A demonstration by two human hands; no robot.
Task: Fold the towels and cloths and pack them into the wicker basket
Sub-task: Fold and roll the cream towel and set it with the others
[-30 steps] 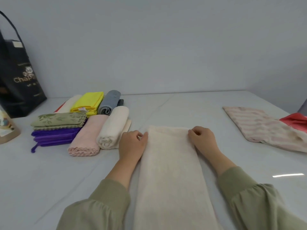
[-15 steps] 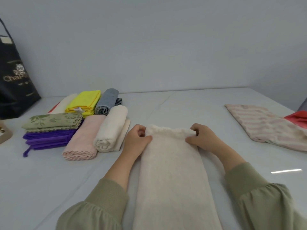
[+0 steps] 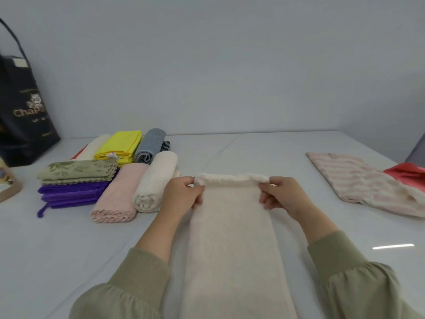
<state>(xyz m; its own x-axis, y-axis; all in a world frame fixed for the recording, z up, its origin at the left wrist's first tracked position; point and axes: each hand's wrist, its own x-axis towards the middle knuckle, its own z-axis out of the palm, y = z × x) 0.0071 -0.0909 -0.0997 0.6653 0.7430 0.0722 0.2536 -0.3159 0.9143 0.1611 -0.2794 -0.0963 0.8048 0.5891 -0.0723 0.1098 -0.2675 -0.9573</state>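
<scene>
A cream towel (image 3: 232, 249) lies lengthwise on the bench (image 3: 69, 249) from 6 o'clock; the left grip (image 3: 184, 194) and right grip (image 3: 280, 194) each pinch its curled far edge. Folded and rolled cloths (image 3: 110, 180) sit at 10 o'clock, a striped towel (image 3: 358, 178) at 2 o'clock.

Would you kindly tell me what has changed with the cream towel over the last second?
The left hand and right hand, pinching the far corners of the cream towel, have curled that edge back toward the person. The folded stack and striped towel stayed put.
</scene>
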